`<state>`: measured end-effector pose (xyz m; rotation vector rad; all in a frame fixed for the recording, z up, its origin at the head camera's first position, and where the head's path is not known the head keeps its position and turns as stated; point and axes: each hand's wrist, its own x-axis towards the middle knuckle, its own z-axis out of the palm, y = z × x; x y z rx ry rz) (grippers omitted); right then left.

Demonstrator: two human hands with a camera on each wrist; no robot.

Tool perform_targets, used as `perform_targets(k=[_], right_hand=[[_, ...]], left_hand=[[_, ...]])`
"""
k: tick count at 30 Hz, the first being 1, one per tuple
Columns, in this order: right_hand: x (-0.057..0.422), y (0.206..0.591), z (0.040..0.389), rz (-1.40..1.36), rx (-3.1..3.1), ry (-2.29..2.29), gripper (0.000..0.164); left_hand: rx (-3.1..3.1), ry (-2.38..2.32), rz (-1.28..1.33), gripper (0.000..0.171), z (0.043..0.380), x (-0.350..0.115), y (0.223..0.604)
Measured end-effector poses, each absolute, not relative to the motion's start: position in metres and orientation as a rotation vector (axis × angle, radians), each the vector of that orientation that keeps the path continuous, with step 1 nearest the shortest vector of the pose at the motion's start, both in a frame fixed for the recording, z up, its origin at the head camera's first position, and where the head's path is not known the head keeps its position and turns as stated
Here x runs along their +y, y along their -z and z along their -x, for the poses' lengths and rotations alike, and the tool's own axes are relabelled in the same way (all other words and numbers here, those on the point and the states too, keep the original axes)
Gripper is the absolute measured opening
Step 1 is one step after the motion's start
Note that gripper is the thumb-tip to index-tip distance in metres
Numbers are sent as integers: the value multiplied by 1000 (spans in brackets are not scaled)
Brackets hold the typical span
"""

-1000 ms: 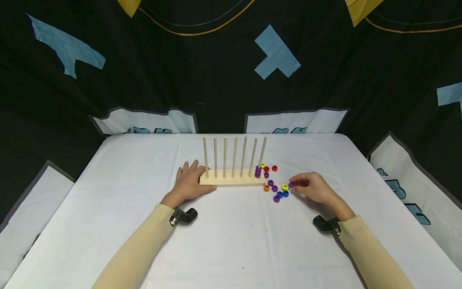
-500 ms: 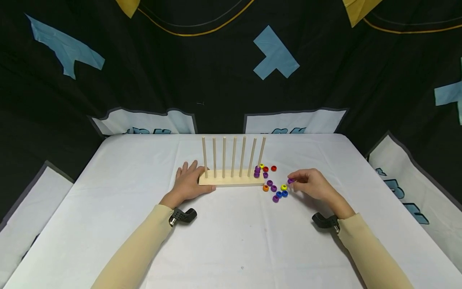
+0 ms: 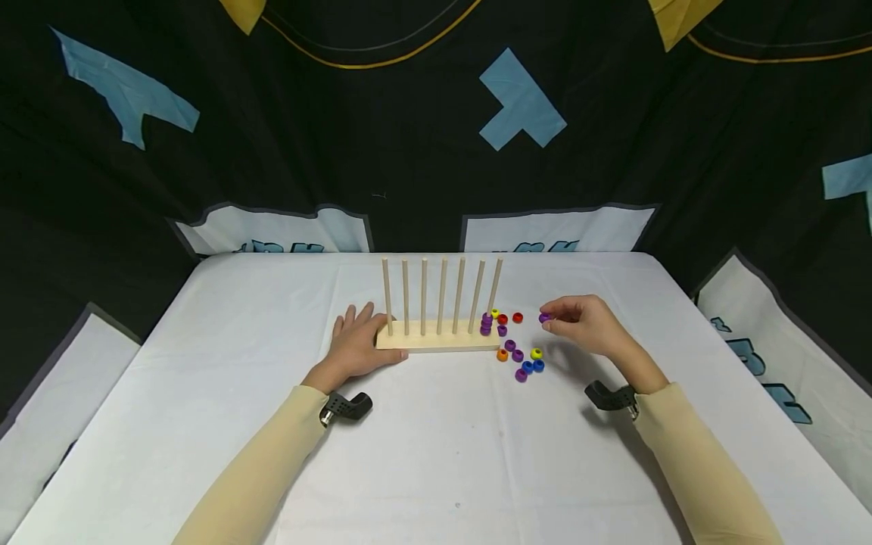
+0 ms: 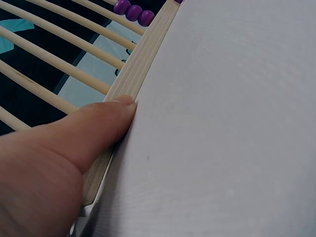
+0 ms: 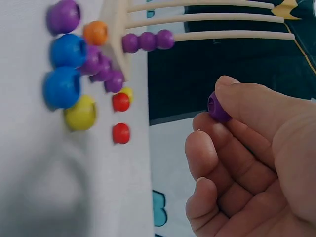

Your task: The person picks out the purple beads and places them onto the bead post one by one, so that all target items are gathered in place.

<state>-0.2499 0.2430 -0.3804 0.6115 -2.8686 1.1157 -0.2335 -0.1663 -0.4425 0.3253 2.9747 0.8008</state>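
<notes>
My left hand (image 3: 356, 342) grips the left end of a wooden peg board (image 3: 436, 342), its thumb along the front edge and the other fingers spread behind. Several upright pegs rise from the board; the rightmost peg (image 5: 232, 36) carries three purple beads (image 5: 147, 41) at its foot. Off to the right, above the table, my right hand (image 3: 584, 325) pinches a purple bead (image 5: 218, 108) between thumb and forefinger. The bead's hole shows in the right wrist view, while the remaining fingers curl loosely below it.
Loose beads lie around the board's right end: blue beads (image 5: 68, 50), a yellow bead (image 5: 80, 112), an orange bead (image 3: 502, 355), red beads (image 5: 121, 133) and several purple ones. A white cloth (image 3: 409, 454) covers the table; a black curtain (image 3: 409, 151) hangs behind.
My right hand has lifted off the table with the purple bead and moved slightly away from me and to the left. The left hand and the board have stayed put.
</notes>
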Motion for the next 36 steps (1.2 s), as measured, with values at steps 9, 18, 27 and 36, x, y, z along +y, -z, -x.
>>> perform_targets(k=[9, 18, 27, 36], right_hand=[[230, 357, 255, -603, -2823, -1136, 26], [219, 336, 260, -600, -2803, -1174, 29], [211, 319, 265, -638, -2761, -1170, 28], [200, 300, 270, -680, -2726, -1157, 30]], left_hand=[[2973, -803, -319, 78, 233, -166, 441], [2977, -797, -322, 78, 234, -166, 441], [2970, -804, -316, 78, 232, -165, 441], [2972, -803, -315, 78, 233, -165, 442]])
